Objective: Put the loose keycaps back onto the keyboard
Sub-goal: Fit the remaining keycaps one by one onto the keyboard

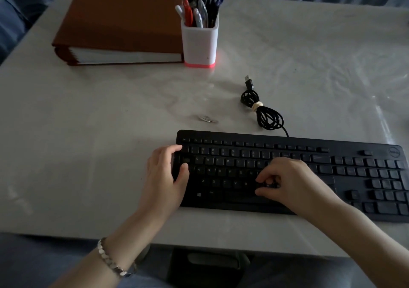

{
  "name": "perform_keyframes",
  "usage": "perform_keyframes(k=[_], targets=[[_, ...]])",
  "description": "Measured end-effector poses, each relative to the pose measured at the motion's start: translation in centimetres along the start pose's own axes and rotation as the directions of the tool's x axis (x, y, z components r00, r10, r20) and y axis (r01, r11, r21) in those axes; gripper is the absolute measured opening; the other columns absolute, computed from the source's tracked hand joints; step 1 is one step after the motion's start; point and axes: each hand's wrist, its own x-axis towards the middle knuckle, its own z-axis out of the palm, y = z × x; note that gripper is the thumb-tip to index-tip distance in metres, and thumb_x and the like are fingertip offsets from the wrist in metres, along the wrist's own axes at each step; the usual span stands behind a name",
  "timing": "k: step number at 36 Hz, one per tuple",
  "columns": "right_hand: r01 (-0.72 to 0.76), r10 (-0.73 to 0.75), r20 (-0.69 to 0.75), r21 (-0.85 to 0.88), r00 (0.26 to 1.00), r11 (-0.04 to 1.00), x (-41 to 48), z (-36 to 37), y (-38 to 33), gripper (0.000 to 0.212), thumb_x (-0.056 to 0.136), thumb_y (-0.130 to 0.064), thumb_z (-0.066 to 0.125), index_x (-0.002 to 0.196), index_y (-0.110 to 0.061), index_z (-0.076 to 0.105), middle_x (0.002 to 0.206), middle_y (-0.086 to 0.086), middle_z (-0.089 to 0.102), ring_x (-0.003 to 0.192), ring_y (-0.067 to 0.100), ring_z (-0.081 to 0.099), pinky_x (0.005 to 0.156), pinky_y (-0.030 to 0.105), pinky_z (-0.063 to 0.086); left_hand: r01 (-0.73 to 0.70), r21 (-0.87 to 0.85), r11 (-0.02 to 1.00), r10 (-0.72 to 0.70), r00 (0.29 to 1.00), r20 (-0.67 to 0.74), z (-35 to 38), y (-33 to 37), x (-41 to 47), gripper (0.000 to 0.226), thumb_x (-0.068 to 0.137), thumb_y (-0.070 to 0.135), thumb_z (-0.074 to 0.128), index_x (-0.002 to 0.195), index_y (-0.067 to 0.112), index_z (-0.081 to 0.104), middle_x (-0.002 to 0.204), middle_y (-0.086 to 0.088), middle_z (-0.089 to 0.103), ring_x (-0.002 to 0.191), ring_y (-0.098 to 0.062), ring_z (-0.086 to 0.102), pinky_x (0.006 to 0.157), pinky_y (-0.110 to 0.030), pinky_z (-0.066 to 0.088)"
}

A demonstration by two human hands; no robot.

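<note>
A black keyboard (309,166) lies at the table's near edge, slightly angled. My left hand (164,177) grips its left end, with the index finger along the top-left corner and the thumb on the keys below a paler spot (186,160) in the Tab position. My right hand (287,181) hovers over the middle of the letter rows with its fingers curled. Its fingertips and thumb pinch a dark keycap (269,185) down onto the bottom letter row, right of B. The fingers mostly hide the cap. No other loose keycaps are in sight.
The keyboard's bundled black USB cable (261,110) lies just behind it. A small silvery object (207,119) sits behind the left corner. At the back stand a white pen holder (200,42) full of pens and a brown binder (119,22). The table (77,132) is white.
</note>
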Motion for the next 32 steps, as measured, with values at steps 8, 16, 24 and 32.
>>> perform_keyframes(k=[8,16,24,32], targets=[[-0.103,0.105,-0.011,0.112,0.994,0.988,0.3,0.0,-0.4,0.016,0.067,-0.021,0.083,0.078,-0.025,0.073,0.075,-0.013,0.06,0.07,0.002,0.054,0.067,0.016,0.045,-0.001,0.007,1.0,0.001,1.0,0.008,-0.1,0.0,-0.1,0.035,0.088,0.005,0.058,0.123,0.009,0.053,0.113,0.008,0.043,0.108,-0.007,0.039,0.088,-0.006,0.027],[-0.199,0.184,0.096,0.183,0.978,0.963,1.2,-0.9,-1.0,0.025,0.069,-0.018,0.081,0.058,-0.033,0.064,0.073,-0.016,0.063,0.07,-0.005,0.051,0.055,0.002,0.037,-0.017,0.008,1.0,0.017,1.0,0.006,-0.2,-0.1,-0.1,0.032,0.09,0.01,0.057,0.122,0.01,0.053,0.112,0.009,0.044,0.107,-0.003,0.037,0.085,0.004,0.024],[-0.239,0.231,0.07,0.138,0.97,0.961,1.5,-0.9,-1.4,0.023,0.065,-0.016,0.083,0.06,-0.028,0.064,0.067,-0.01,0.06,0.063,0.0,0.05,0.049,0.009,0.033,0.035,-0.053,0.998,-0.034,0.999,0.029,-0.1,-0.3,-0.1,0.035,0.089,0.008,0.059,0.123,0.015,0.053,0.107,0.015,0.047,0.109,-0.006,0.042,0.088,-0.007,0.032],[-0.124,0.107,0.064,0.412,0.992,0.903,1.6,-0.3,-3.2,0.022,0.089,-0.006,0.053,0.097,-0.027,0.051,0.09,-0.009,0.057,0.071,0.002,0.051,0.058,0.005,0.041,0.098,-0.13,0.987,-0.086,0.992,0.094,-0.8,-0.5,0.1,0.034,0.09,0.015,0.055,0.112,0.039,0.047,0.109,0.018,0.054,0.108,-0.013,0.054,0.095,-0.041,0.047]])
